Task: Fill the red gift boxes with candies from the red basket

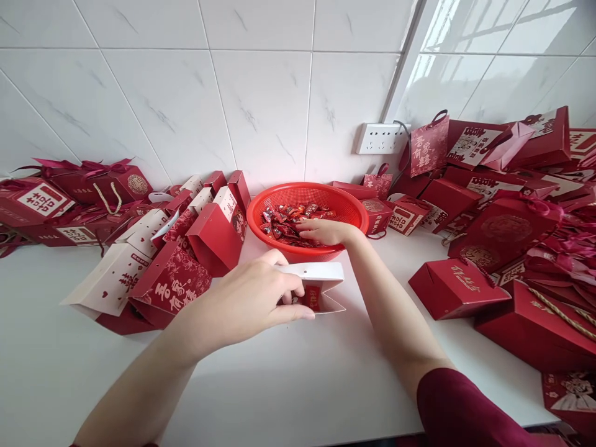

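Note:
My left hand (261,292) grips a small white candy box (333,271), its fingers over the top edge and its thumb below. The box lies tilted, its open end facing right, and a red wrapped piece (313,298) shows inside. Beyond it stands a red plastic basket (361,214) with many red-wrapped candies (285,217) in it. My right hand (323,231) reaches into this basket, fingers stretched out over the candies and touching them. Whether a candy is under the fingertips is hidden.
Several upright red and white gift boxes (172,279) stand left of the basket. Ribboned boxes (88,192) lie farther left. A large heap of red boxes (503,230) fills the right side of the white table (298,385). A socket panel (380,138) sits on the tiled wall.

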Demonstrator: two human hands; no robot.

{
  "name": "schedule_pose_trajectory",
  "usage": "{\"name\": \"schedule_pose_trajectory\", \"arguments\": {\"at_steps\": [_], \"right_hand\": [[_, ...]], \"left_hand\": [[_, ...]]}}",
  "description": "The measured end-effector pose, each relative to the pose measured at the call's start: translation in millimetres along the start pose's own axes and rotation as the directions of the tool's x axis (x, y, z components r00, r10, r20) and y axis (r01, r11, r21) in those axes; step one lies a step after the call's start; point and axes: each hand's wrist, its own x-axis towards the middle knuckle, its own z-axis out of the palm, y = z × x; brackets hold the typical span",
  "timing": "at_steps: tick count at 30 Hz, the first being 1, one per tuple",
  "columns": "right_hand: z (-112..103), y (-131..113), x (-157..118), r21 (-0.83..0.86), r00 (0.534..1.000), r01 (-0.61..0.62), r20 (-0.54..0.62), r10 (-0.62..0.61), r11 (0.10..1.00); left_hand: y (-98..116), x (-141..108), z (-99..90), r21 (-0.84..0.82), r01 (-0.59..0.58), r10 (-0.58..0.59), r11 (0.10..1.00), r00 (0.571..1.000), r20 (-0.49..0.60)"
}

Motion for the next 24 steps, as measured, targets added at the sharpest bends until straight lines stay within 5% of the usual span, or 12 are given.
{"name": "schedule_pose_trajectory", "arguments": {"at_steps": [4,8,12,16,20,24], "right_hand": [[-8.9,6.5,-11.0,0.056,0.972,-0.058,-0.226,0.069,0.997],[-22.5,7.6,-32.2,0.171,0.859,-0.107,-0.480,0.178,0.979],[-36.7,-8.5,-55.6,0.484,0.713,0.219,-0.672,0.200,0.847],[-37.4,-43.1,-68.7,0.563,0.628,0.457,-0.752,0.199,0.689],[-17.2,-80.0,-68.9,0.637,0.695,0.522,-0.703,0.150,0.567],[0.8,-98.6,-68.1,0.670,0.788,0.491,-0.614,0.044,0.556]], "left_hand": [[-2.0,3.3,-1.5,-0.031,0.000,0.000,1.000,1.000,0.004],[-11.9,14.6,1.3,-0.088,-0.029,0.023,0.996,0.997,-0.068],[-33.0,37.2,10.9,-0.106,-0.079,0.048,0.991,0.963,-0.263],[-44.6,52.5,16.9,-0.111,-0.157,0.075,0.981,0.843,-0.533],[-36.9,47.8,13.5,-0.161,-0.206,0.022,0.965,0.677,-0.736],[-31.4,39.9,9.2,-0.440,-0.389,-0.124,0.809,0.619,-0.775]]}}
